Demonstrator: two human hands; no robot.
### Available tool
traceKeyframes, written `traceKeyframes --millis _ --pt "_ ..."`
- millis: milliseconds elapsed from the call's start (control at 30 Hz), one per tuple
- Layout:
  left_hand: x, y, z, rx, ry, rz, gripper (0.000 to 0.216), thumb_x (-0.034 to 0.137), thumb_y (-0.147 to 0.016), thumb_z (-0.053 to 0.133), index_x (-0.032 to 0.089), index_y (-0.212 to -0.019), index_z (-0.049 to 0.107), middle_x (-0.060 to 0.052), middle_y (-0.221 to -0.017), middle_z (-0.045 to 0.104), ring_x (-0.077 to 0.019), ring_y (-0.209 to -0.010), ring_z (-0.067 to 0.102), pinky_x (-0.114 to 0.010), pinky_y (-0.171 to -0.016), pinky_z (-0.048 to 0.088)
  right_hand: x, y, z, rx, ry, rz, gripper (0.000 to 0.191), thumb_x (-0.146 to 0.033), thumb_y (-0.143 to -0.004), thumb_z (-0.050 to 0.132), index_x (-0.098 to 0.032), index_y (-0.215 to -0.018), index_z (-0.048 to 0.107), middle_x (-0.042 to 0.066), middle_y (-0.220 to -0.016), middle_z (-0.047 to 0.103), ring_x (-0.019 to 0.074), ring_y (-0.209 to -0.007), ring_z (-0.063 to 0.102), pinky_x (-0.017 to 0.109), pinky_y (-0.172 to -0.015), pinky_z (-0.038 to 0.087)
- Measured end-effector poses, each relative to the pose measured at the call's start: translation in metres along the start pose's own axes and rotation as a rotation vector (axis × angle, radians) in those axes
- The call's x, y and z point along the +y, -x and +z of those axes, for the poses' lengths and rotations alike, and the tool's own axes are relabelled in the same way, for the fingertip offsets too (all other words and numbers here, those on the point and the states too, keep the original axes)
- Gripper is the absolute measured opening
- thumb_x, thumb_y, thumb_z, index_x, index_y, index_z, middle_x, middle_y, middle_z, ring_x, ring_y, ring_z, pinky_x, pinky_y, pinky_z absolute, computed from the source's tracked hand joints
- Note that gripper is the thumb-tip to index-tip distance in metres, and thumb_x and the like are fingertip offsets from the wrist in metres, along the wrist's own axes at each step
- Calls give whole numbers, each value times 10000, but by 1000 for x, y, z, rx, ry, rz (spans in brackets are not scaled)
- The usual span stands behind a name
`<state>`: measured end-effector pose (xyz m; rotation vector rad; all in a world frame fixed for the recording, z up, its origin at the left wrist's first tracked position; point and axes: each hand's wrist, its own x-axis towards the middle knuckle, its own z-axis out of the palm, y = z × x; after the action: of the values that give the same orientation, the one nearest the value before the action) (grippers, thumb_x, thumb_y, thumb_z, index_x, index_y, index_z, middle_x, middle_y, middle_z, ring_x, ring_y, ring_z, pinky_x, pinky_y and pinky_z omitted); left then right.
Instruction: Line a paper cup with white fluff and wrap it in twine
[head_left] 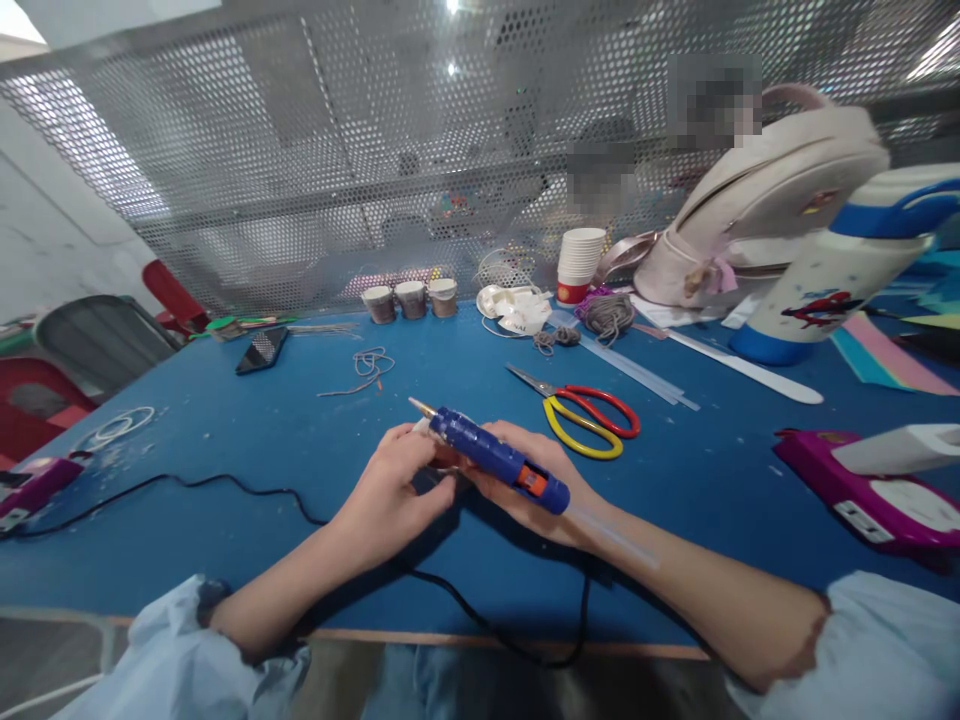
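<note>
My right hand (525,480) is wrapped around a blue hot glue gun (480,443), whose nozzle points up to the left. A clear glue stick (619,537) sticks out of its back end, over my right wrist. Close against the gun, my left hand (397,490) has its fingers curled, and a bit of something whitish shows beside the nozzle. What the left fingers hold is mostly hidden behind them and the gun. Beyond my right hand lie scissors (592,420) with one red and one yellow handle. A thin grey cord (367,370) lies loosely coiled ahead of my left hand.
Several paper cups (410,300), a cup stack (581,265), grey yarn (609,318), glue sticks (637,372) and a white plastic knife (750,368) lie farther back. A phone (262,350) is left; a bottle (832,280), backpack (765,210) and purple power strip (862,490) are right. A black cable (225,487) crosses the table.
</note>
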<state>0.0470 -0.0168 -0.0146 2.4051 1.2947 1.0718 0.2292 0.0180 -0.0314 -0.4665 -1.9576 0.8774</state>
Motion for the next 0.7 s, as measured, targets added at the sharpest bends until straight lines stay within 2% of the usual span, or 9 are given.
traceKeyframes --millis 200,300,400,533,633,700 --pt "1 1 -5 -71 57 -32 101 112 -770 518 177 -762 594 -18 -789 644 -172 -815 574 -304 -795 416 7 5 -4 -24 46 -155 143 -159 -801 588 -177 -943 586 66 -883 667 162 -792 632 264 -703 486" --pt "2 -2 -9 -112 111 -54 206 155 -876 446 176 -754 611 -20 -786 647 -154 -774 559 -283 -751 409 5 8 -6 -27 49 -124 179 -114 -781 579 -181 -947 588 63 -925 679 149 -787 632 250 -703 484" --pt "0 -3 -9 -107 147 -72 260 211 -921 450 171 -725 615 -16 -748 648 -145 -740 560 -278 -733 405 -3 9 -6 29 33 -13 160 -99 -786 561 -195 -911 590 31 -906 673 134 -757 626 240 -698 483" --pt "-4 -1 -8 -99 164 -103 189 230 -892 543 170 -734 625 -11 -739 664 -138 -729 582 -270 -737 415 -18 8 -8 195 6 267 56 -200 -827 558 -208 -863 600 9 -839 647 139 -720 604 256 -669 483" --pt "-4 1 -10 -105 164 -87 161 219 -883 561 166 -748 629 -15 -751 671 -130 -725 592 -255 -725 427 -28 14 -14 287 -34 445 121 -320 -846 555 -213 -861 609 -4 -772 617 137 -651 573 265 -623 473" --pt "-4 2 -12 -109 160 -73 149 210 -882 561 163 -762 636 -19 -757 675 -124 -720 597 -243 -708 434 -34 21 -20 294 -33 539 182 -382 -851 547 -211 -839 609 -21 -670 579 132 -589 547 270 -603 466"
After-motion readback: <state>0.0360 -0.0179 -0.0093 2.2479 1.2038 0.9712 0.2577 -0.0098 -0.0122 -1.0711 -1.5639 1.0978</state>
